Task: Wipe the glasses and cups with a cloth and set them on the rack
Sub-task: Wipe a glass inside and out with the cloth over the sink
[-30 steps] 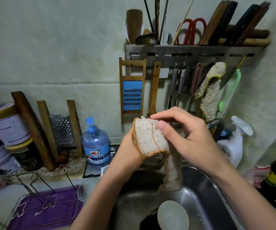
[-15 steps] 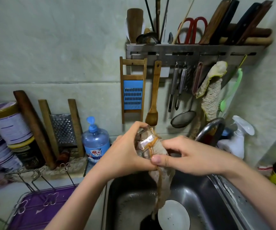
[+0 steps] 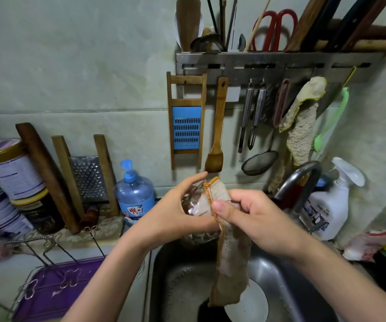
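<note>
Over the steel sink (image 3: 287, 289) my left hand (image 3: 175, 212) grips a clear glass (image 3: 193, 203), which lies tilted and is largely hidden by the hand and the cloth. A beige cloth (image 3: 230, 263) with an orange edge is draped over the glass, and its tail hangs down into the basin. My right hand (image 3: 254, 217) pinches the cloth against the glass with the thumb on top. A wire drying rack (image 3: 48, 249) over a purple tray (image 3: 55, 289) stands at the lower left.
A white dish (image 3: 254, 305) lies in the sink bottom. The tap (image 3: 298, 180) arches at the right beside a white spray bottle (image 3: 331, 205). A blue soap bottle (image 3: 134, 196), graters and tins line the back left. Utensils hang from the wall rail (image 3: 275, 66).
My hands have come lower over the sink. The cloth, earlier wrapped over the glass's top, now trails down into the basin, and my right thumb has shifted along the cloth on the glass.
</note>
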Available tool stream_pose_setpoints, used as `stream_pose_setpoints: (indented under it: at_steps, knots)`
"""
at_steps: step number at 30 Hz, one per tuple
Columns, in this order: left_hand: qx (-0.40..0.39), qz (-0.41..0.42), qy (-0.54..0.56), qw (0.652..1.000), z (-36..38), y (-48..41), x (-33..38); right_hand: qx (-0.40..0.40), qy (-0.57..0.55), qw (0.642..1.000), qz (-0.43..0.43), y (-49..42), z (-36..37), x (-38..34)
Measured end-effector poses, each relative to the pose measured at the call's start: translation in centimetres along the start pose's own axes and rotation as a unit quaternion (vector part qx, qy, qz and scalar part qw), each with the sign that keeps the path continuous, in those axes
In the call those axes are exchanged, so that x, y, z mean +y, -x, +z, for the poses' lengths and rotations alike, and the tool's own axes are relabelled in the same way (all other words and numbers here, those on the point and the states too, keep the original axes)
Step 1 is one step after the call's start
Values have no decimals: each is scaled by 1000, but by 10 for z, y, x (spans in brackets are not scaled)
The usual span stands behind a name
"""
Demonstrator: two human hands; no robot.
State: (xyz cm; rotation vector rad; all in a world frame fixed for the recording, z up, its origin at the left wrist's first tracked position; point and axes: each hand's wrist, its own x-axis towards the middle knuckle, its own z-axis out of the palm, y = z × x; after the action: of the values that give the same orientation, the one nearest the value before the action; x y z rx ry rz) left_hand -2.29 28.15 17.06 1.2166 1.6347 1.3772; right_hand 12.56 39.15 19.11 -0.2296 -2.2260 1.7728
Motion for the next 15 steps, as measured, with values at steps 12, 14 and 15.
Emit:
stream_pose_setpoints:
  at_steps: [12,14,15]
  knots:
    - [267,54,208,940,40,-3,-23,32,-117,993,-12,-7,6,-2]
    - [264,33,272,925,40,-8,-16,-34,34,997,-57,-5,5,2]
    - [244,5,319,916,39,-10,-13,-53,140,985,-90,-5,3,5]
